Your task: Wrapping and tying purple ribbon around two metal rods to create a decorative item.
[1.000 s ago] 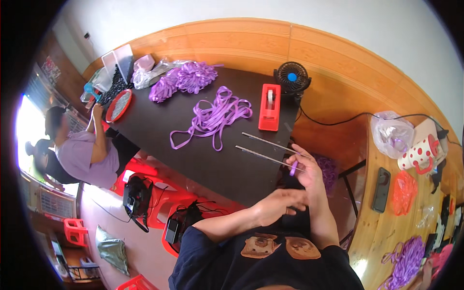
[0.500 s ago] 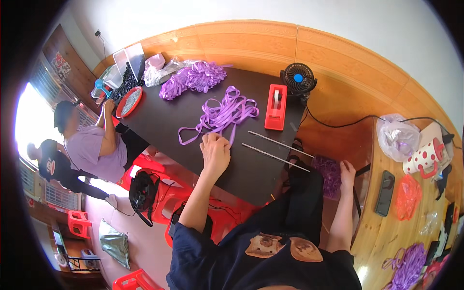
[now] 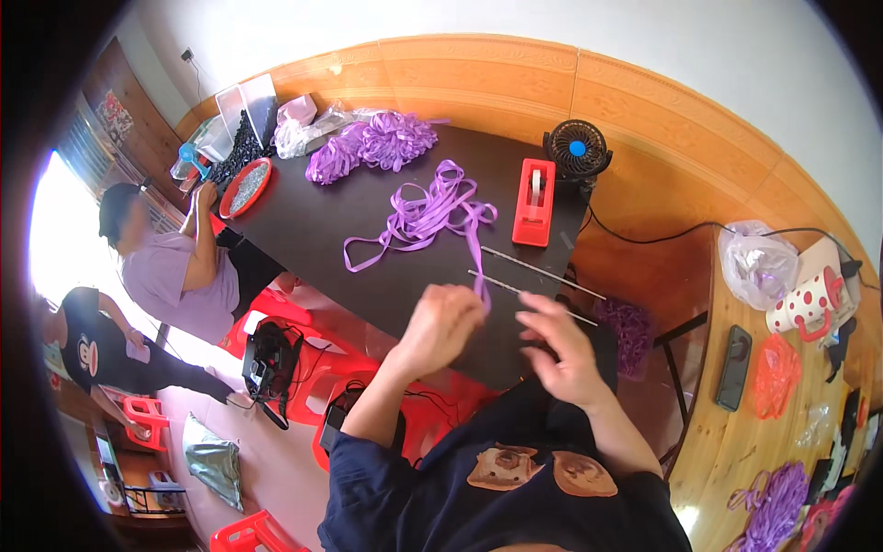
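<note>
My left hand [image 3: 441, 327] is closed over the near part of the dark table, its fingers pinching a purple ribbon [image 3: 485, 267]. That strand runs back to a loose, looped heap of the same ribbon farther up the tabletop. Just to the right, my right hand [image 3: 563, 354] has its fingers apart and holds nothing. Two thin metal rods [image 3: 543, 271] lie nearly side by side beyond my hands, their right ends reaching past the table edge. A red tape dispenser [image 3: 533, 204] stands behind the rods.
Bundled purple ribbon [image 3: 391, 143] lies at the back of the dark table [image 3: 303, 221], near a red tray [image 3: 246, 189] of small grey pieces. A black fan [image 3: 578, 147] stands at the corner. Two people are at left. A wooden table [image 3: 699, 460] at right bears a phone [image 3: 733, 368].
My left hand has moved right and nearer to me, drawing the ribbon strand along. My right hand has come up from beside my leg. The person standing at left has shifted.
</note>
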`<state>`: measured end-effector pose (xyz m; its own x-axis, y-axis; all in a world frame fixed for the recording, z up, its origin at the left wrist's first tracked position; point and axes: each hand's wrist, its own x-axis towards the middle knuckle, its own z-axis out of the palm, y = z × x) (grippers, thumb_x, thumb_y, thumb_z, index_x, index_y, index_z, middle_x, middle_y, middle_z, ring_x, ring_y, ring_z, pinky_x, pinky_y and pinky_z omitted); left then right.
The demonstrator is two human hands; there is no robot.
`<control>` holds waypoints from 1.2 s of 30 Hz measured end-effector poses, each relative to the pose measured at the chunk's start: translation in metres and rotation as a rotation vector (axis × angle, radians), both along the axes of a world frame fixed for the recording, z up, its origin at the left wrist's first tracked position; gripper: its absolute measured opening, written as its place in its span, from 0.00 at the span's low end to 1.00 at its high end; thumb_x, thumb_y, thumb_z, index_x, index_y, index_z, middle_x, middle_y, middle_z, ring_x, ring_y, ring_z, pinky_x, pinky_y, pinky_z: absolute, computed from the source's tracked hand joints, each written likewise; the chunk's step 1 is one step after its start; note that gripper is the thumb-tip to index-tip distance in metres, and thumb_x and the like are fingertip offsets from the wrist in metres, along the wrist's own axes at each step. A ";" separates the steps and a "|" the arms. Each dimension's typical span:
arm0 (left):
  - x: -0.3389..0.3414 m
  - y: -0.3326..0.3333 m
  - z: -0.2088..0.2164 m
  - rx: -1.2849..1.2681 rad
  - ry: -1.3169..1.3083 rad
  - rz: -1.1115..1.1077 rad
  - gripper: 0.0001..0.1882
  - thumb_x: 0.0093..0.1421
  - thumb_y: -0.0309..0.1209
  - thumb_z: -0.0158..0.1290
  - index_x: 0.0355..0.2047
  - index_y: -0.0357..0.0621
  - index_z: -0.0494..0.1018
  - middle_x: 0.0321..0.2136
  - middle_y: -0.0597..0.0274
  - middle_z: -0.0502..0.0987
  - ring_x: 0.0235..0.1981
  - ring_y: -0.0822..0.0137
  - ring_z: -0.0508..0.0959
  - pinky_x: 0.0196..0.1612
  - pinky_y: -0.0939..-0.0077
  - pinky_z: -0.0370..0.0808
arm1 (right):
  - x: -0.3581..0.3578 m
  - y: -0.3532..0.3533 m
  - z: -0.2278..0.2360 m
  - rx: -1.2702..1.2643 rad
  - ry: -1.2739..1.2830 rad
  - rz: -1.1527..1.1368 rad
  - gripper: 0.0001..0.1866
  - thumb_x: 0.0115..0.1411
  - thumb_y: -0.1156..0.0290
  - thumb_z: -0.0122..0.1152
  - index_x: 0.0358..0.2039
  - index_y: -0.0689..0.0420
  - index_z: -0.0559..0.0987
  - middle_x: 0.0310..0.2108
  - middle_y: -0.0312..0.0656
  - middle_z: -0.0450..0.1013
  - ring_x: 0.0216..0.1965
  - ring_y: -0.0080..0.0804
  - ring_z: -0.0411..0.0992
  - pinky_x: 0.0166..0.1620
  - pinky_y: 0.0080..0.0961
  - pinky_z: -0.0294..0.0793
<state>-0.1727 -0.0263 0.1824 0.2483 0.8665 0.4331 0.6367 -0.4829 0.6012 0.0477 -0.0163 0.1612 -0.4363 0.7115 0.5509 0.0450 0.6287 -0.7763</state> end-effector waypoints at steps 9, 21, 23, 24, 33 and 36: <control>-0.030 -0.011 0.022 -0.406 -0.314 -0.218 0.06 0.57 0.23 0.52 0.33 0.34 0.76 0.24 0.57 0.77 0.27 0.69 0.77 0.29 0.74 0.73 | -0.001 0.006 -0.005 -0.021 -0.100 0.141 0.08 0.49 0.82 0.62 0.32 0.61 0.79 0.25 0.43 0.74 0.27 0.37 0.74 0.32 0.28 0.70; -0.041 0.039 -0.033 0.021 0.068 0.105 0.08 0.50 0.23 0.56 0.32 0.40 0.79 0.34 0.58 0.75 0.39 0.55 0.72 0.42 0.63 0.69 | 0.037 -0.013 -0.011 -0.063 -0.204 0.177 0.07 0.48 0.78 0.62 0.30 0.58 0.79 0.26 0.38 0.74 0.28 0.34 0.73 0.32 0.27 0.68; -0.038 0.039 -0.036 0.058 0.148 0.172 0.08 0.50 0.24 0.57 0.32 0.41 0.80 0.35 0.59 0.74 0.41 0.56 0.71 0.43 0.63 0.69 | 0.039 -0.013 -0.014 -0.059 -0.211 0.184 0.06 0.49 0.78 0.62 0.30 0.58 0.79 0.26 0.38 0.74 0.28 0.34 0.73 0.33 0.27 0.68; -0.039 0.041 -0.041 0.069 0.186 0.186 0.08 0.49 0.24 0.57 0.31 0.42 0.80 0.36 0.60 0.74 0.41 0.57 0.71 0.43 0.63 0.68 | 0.040 -0.013 -0.015 -0.052 -0.238 0.192 0.06 0.49 0.79 0.62 0.30 0.59 0.79 0.26 0.38 0.74 0.28 0.35 0.73 0.33 0.28 0.68; -0.023 0.027 -0.030 -0.032 -0.252 0.012 0.08 0.45 0.19 0.59 0.28 0.37 0.77 0.33 0.58 0.78 0.39 0.58 0.76 0.44 0.69 0.71 | 0.098 -0.024 -0.032 -0.513 0.116 0.370 0.07 0.50 0.86 0.59 0.31 0.66 0.80 0.32 0.50 0.77 0.33 0.34 0.76 0.38 0.24 0.74; 0.003 0.018 -0.012 -0.105 -0.432 -0.126 0.08 0.45 0.17 0.59 0.29 0.37 0.76 0.31 0.57 0.79 0.36 0.63 0.79 0.41 0.73 0.74 | 0.121 -0.027 -0.056 -0.575 0.324 -0.162 0.10 0.53 0.83 0.55 0.36 0.65 0.79 0.42 0.51 0.73 0.33 0.30 0.74 0.38 0.22 0.75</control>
